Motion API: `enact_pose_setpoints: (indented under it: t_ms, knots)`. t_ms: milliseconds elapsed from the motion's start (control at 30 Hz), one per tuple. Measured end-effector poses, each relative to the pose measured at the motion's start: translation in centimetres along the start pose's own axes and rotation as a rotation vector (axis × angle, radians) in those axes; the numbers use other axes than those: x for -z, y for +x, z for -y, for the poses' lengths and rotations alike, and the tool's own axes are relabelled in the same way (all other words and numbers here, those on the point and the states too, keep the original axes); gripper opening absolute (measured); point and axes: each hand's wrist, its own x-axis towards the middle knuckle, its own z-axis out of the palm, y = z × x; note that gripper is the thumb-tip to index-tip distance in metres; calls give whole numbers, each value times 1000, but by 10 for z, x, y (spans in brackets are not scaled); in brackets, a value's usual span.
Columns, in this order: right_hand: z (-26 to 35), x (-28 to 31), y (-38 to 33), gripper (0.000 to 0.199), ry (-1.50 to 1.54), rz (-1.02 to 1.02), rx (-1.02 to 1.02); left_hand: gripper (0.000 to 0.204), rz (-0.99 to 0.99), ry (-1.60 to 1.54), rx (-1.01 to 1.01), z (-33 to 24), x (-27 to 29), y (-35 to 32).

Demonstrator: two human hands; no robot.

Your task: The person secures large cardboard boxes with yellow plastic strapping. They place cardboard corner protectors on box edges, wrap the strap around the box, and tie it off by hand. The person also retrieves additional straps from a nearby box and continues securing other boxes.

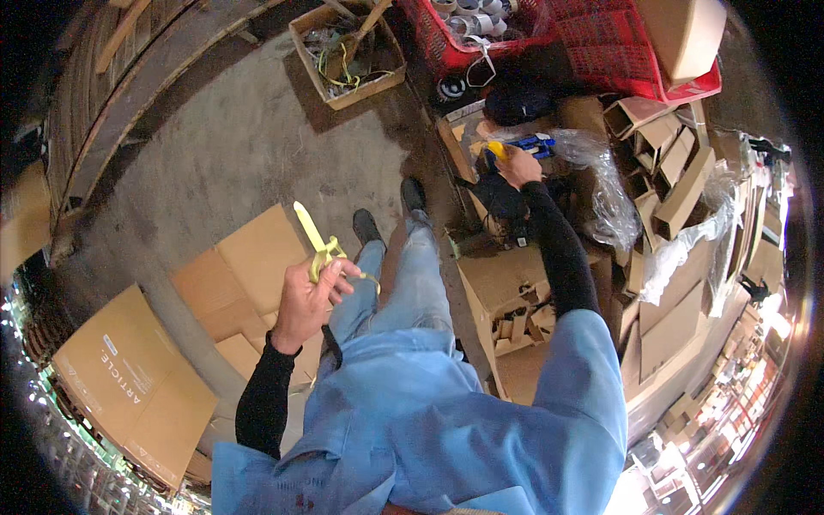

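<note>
Yellow plastic strap (316, 240) sticks up stiffly; blue-and-yellow tool (525, 147) rests over the open box.

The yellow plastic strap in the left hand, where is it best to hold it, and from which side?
Judging by its pose, grip the yellow plastic strap at its bunched lower part, where the left hand already closes on it, coming from below. The free end sticks up stiff and narrow, away from the flat cardboard sheets, so a higher grip would probably let it bend.

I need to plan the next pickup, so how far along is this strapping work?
Done: little that shows; flattened cardboard sheets lie on the floor. In hand: the left hand holds a yellow strap, while the right hand reaches a blue and yellow tool by clear plastic wrap. Left: many loose cardboard pieces remain piled.
</note>
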Motion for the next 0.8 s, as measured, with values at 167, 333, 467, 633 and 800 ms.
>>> enact_pose_setpoints:
  t_ms: [167,333,467,633,800]
  knots:
    - [-21,-55,99,39,-191,85,139,28,6,325,-21,-22,-23,48]
    - [-15,-48,122,70,-344,-141,230,28,-34,377,0,-28,-43,91]
    - [75,-6,46,93,1056,510,638,27,-58,386,-37,-52,-65,127]
    - [192,16,-84,71,1325,549,877,29,-81,426,-241,-97,-78,170]
    - [218,36,-120,40,1571,602,280,31,-220,371,-403,-152,-50,203]
